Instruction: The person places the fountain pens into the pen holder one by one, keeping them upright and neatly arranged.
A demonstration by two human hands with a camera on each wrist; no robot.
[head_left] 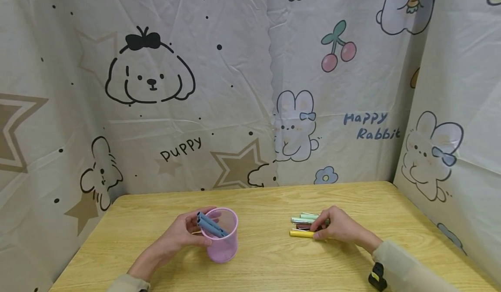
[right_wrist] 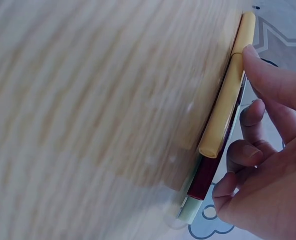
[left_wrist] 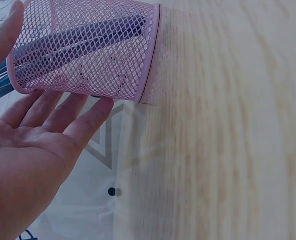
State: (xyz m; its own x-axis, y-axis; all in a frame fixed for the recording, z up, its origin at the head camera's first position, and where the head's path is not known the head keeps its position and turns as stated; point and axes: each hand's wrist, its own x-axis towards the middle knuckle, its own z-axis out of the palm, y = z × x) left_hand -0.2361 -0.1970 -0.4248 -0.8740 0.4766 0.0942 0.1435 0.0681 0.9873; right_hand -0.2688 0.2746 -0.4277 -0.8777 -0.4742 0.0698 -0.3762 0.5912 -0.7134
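Observation:
On the left of the table in the head view stands a pink mesh pen holder (head_left: 222, 250). Blue pens (head_left: 211, 226) lean inside it, their ends above the rim. My left hand (head_left: 183, 231) holds the holder from its left side, thumb in front and fingers behind; the left wrist view shows those fingers (left_wrist: 62, 112) along the mesh. To the right, my right hand (head_left: 340, 226) pinches a yellow pen (head_left: 300, 234) between thumb and index finger. Beside it lie a dark red pen (right_wrist: 205, 175) and light green pens (head_left: 299, 220), partly covered by the hand.
Both hands are over a light wooden table (head_left: 262, 266). A printed cloth (head_left: 235, 109) with cartoon animals hangs behind the table and along both sides. A black strap device (head_left: 377, 276) sits at the right sleeve.

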